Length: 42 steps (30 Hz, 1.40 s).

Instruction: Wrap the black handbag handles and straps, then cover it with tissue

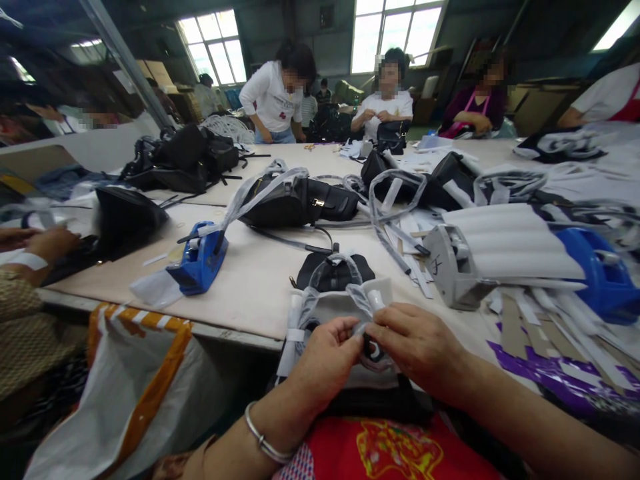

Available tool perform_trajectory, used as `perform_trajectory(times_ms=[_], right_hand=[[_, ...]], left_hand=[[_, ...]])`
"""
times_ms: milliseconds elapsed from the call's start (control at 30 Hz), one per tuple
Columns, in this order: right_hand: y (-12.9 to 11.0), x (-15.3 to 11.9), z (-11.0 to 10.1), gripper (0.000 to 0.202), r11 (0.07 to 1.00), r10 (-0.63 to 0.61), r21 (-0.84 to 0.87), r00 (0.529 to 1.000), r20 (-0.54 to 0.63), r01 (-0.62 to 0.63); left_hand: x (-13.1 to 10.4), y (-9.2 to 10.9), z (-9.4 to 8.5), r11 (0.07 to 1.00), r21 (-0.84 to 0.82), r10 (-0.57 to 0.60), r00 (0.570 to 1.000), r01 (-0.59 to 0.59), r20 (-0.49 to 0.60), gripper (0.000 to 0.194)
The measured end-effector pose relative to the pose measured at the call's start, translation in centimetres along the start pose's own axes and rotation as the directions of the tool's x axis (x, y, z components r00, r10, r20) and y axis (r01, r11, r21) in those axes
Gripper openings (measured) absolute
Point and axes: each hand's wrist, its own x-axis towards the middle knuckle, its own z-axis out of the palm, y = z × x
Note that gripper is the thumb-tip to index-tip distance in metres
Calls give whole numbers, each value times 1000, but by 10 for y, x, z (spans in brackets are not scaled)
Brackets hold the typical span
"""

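My bag is black, my apron red with yellow print; near the cream worktop's front edge, one tape dispenser is blue.

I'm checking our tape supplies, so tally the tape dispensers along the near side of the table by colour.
Blue tape dispensers: 2
Grey tape dispenser: 1
Total: 3
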Motion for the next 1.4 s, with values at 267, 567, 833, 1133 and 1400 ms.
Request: perform_trajectory(times_ms=[267, 567, 833, 1133, 1400], right_hand=[[-18, -7, -2, 24, 936, 329, 22, 894, 303, -352], [-22, 16, 1, 18, 869, 490, -201, 731, 475, -451], [-22, -5, 8, 7, 878, 464, -234, 863, 199, -418], [-11, 8, 11, 10, 954, 286, -163, 925, 250, -250], [-4, 1, 14, 7, 958, 286, -47, 944, 165, -283]], left_hand=[[3, -5, -5, 983, 180, 50, 998, -46, -22, 35], [-5, -4, 0, 942, 319, 123, 992, -107, -29, 38], [1, -7, 1, 914, 378, 162, 987, -146, -11, 38], [-3, -2, 0, 798, 547, 256, 964, -255, 75, 36], [1, 2, 3, 559, 797, 234, 966, -227, 111, 20]])
